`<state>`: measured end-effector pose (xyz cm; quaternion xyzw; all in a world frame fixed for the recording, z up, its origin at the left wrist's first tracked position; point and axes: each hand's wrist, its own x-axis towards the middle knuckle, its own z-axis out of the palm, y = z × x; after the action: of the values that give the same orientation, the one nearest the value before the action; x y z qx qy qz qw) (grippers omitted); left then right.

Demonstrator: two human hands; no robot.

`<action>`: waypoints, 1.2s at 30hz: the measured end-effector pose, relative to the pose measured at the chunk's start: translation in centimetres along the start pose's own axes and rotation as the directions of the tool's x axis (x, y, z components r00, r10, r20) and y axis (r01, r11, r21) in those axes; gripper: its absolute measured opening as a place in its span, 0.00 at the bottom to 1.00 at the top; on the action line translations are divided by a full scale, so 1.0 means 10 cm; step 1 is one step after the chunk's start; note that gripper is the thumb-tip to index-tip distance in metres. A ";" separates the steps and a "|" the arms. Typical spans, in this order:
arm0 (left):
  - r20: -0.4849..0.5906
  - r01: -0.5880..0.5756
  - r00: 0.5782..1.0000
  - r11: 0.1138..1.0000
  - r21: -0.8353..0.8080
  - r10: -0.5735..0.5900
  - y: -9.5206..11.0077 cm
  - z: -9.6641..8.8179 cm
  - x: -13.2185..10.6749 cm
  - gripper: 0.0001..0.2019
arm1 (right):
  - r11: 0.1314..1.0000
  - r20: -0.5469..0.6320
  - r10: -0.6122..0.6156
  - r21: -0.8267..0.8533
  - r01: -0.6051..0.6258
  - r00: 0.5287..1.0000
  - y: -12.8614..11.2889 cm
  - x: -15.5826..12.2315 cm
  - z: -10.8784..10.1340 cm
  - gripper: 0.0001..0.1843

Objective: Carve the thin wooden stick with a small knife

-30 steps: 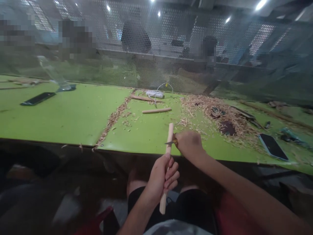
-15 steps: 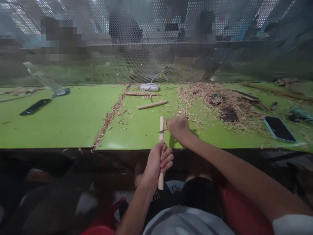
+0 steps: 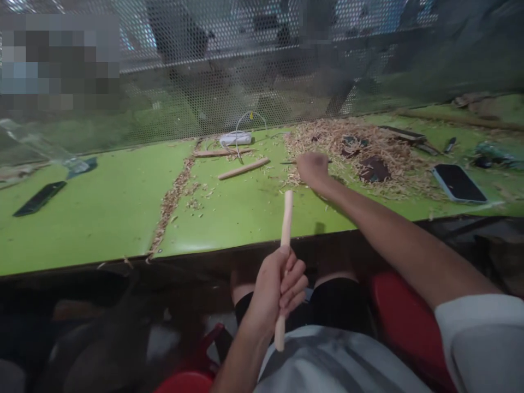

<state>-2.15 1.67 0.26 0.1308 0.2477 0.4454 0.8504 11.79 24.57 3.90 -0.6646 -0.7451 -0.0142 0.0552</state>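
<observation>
1. The left hand (image 3: pixel 282 286) holds a pale wooden stick (image 3: pixel 287 218), its fingers wrapped around the middle. The far end points over the counter (image 3: pixel 114 202), and the near end sticks out below the fist, in front of the person's shirt.
2. The right hand (image 3: pixel 314 168) is farther away over the counter, just to the right of the stick's far end and apart from it. Its fingers are closed in a fist around a small knife (image 3: pixel 288 162), whose thin blade points left; the handle is mostly hidden. Whether this hand touches the counter cannot be told.
3. The work in hand looks like whittling. The blade is clear of the wood, so this moment seems to fall at the end of a cut or between two cuts.
4. Another cut would call for bringing the blade back against the stick's right side while the left fingers keep a firm grip, well behind the edge.
5. A second stick (image 3: pixel 243 168) lies on the counter, left of the right hand. Beyond it are a flat strip of wood (image 3: pixel 223 153) and a white block (image 3: pixel 236 138) with a looped cord.
6. A broad heap of shavings (image 3: pixel 311 136) spreads behind the right hand and off to its right. A phone (image 3: pixel 459 183) lies at the right, near the counter's edge.
7. A mesh screen (image 3: pixel 229 82) stands along the far side.
</observation>
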 end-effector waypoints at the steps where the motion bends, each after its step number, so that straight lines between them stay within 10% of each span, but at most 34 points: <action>1: 0.006 -0.009 1.000 1.000 -0.012 0.010 -0.01 -0.01 0.00 0.20 | 0.999 -0.019 0.040 0.002 -0.040 0.999 0.09 0.04 -0.04 0.21; 9: 0.085 -0.002 0.996 0.994 -0.111 0.012 0.15 -0.15 0.14 0.20 | 0.997 0.080 -0.080 0.021 0.078 0.994 -0.05 -0.60 -0.15 0.19; 17: -0.061 -0.178 0.982 0.983 0.044 0.180 0.08 -0.10 0.18 0.18 | 0.959 0.257 -0.264 -0.030 0.281 0.930 -0.42 -1.16 -0.06 0.19; 36: -0.081 -0.095 0.993 0.987 -0.133 0.085 0.28 -0.15 0.19 0.17 | 0.919 0.071 -0.370 -0.117 0.376 0.926 -0.44 -0.68 0.22 0.20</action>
<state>-3.94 4.79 -0.34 0.0666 0.2422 0.5039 0.8264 8.01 17.59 1.23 -0.5127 -0.8567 -0.0567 -0.0092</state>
